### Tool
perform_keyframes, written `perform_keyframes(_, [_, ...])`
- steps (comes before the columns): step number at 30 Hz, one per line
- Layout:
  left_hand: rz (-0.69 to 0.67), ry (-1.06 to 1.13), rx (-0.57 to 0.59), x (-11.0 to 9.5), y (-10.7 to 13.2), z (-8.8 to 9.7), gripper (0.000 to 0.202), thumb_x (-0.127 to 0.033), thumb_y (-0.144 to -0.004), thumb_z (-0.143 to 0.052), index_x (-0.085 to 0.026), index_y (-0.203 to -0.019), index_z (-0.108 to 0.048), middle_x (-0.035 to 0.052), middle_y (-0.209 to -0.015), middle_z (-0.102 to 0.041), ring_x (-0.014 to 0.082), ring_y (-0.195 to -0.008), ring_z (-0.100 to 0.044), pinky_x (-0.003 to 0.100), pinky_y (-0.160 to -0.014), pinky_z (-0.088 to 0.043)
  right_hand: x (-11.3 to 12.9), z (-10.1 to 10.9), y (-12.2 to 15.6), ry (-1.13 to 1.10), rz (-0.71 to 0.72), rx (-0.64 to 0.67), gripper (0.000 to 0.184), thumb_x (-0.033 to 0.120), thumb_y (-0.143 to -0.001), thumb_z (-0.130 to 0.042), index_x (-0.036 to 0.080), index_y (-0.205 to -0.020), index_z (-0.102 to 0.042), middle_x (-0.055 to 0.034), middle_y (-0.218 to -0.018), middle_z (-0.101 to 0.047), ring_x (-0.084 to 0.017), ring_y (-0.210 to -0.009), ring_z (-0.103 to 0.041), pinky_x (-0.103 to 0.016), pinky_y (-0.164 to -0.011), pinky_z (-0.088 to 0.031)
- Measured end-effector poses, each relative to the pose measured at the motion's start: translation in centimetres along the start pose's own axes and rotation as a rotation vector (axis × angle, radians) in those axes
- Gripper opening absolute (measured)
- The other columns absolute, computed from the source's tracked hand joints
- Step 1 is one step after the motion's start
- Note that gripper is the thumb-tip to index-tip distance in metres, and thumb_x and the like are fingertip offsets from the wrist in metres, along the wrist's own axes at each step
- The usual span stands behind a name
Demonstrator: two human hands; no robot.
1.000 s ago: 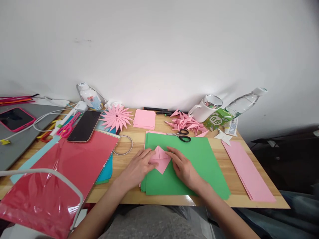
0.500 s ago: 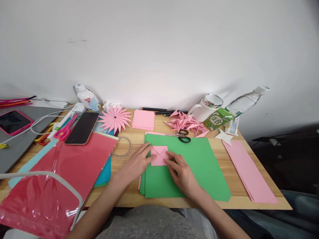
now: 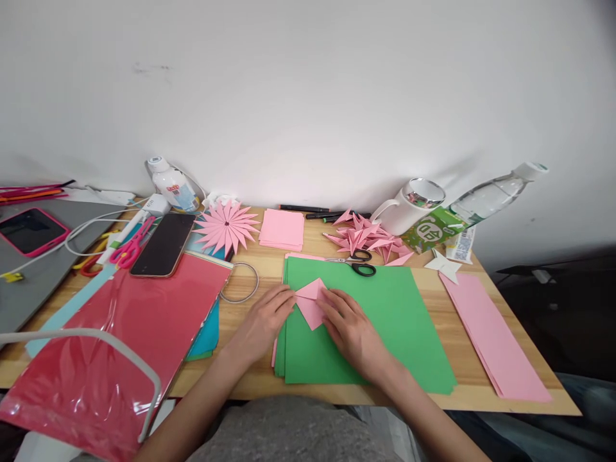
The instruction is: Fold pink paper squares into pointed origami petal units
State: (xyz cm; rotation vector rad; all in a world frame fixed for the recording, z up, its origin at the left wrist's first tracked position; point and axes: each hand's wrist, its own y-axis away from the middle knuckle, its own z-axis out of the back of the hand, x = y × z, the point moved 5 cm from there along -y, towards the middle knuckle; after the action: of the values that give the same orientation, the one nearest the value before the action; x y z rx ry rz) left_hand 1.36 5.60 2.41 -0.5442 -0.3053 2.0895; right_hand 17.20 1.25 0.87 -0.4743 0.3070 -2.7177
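A small pink paper square (image 3: 314, 316), turned so a corner points toward me, has a folded flap across its upper part. It is over a stack of green paper (image 3: 380, 340). My left hand (image 3: 265, 319) pinches its left corner between thumb and fingers. At its right side, my right hand (image 3: 353, 324) grips the paper, its fingers covering that corner. Just beyond the paper, scissors with black handles (image 3: 363, 269) lie on the stack's far edge.
Behind are a pink folded-paper star (image 3: 227, 223), a pile of pink squares (image 3: 282, 229) and folded pink pieces (image 3: 360, 234). A white mug (image 3: 407, 208) and a tilted water bottle (image 3: 495, 196) stand right. Pink strips (image 3: 495, 340), a phone (image 3: 163, 246) and red sheets (image 3: 125, 333) flank the stack.
The pink square has been turned from straight to corner-down, with its upper part lifted into a folded flap. Both hands stay at its sides. The whole view has shifted slightly.
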Motion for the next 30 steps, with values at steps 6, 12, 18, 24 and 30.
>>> perform_keyframes(6, [-0.024, 0.113, 0.13, -0.7, -0.8, -0.5, 0.03, -0.01, -0.091, -0.038, -0.012, -0.116, -0.053, 0.0132, -0.111, -0.063, 0.0227, -0.112, -0.055, 0.038, -0.093, -0.049, 0.4, 1.0, 0.2, -0.075, 0.074, -0.05, 0.028, 0.013, -0.091, -0.041, 0.017, -0.114, -0.056, -0.0149, -0.126, -0.054, -0.027, -0.123, -0.044, -0.048, -0.091, -0.05])
perform_keyframes(12, [0.441, 0.532, 0.105, 2.1, -0.2, -1.7, 0.059, -0.014, -0.086, -0.051, -0.023, -0.137, -0.024, 0.0057, -0.106, -0.068, 0.0183, -0.107, -0.057, 0.039, -0.091, -0.046, 2.3, 1.4, 0.3, -0.105, 0.122, -0.002, 0.025, 0.017, -0.09, -0.046, 0.011, -0.113, -0.056, -0.0156, -0.112, -0.061, -0.026, -0.114, -0.052, -0.043, -0.093, -0.051])
perform_keyframes(18, [0.624, 0.685, 0.048, 3.1, -0.6, -1.9, 0.068, -0.006, -0.075, -0.058, -0.018, -0.134, -0.025, 0.0062, -0.1, -0.071, 0.0204, -0.112, -0.053, 0.039, -0.089, -0.043, 3.1, 0.8, 0.1, 0.043, 0.155, -0.031, 0.024, 0.016, -0.09, -0.047, 0.01, -0.11, -0.057, -0.0163, -0.108, -0.062, -0.027, -0.109, -0.054, -0.043, -0.087, -0.053])
perform_keyframes(24, [0.538, 0.598, 0.057, 2.6, -0.3, -1.7, 0.066, -0.008, -0.075, -0.061, -0.02, -0.132, -0.029, 0.0049, -0.101, -0.07, 0.0214, -0.115, -0.052, 0.042, -0.094, -0.041, 3.7, 0.2, 0.3, 0.147, 0.231, -0.086, 0.021, 0.005, -0.086, -0.042, 0.005, -0.098, -0.06, -0.0193, -0.103, -0.063, -0.029, -0.108, -0.055, -0.041, -0.087, -0.052])
perform_keyframes(30, [0.326, 0.436, 0.061, 0.8, 0.4, -1.7, 0.036, -0.017, -0.089, -0.048, -0.023, -0.123, -0.039, 0.0085, -0.11, -0.06, 0.0164, -0.093, -0.065, 0.032, -0.079, -0.053, 2.9, 0.4, 0.2, -0.01, 0.076, -0.211, 0.016, 0.01, -0.089, -0.042, 0.013, -0.091, -0.058, -0.0115, -0.093, -0.065, -0.023, -0.105, -0.055, -0.037, -0.083, -0.054])
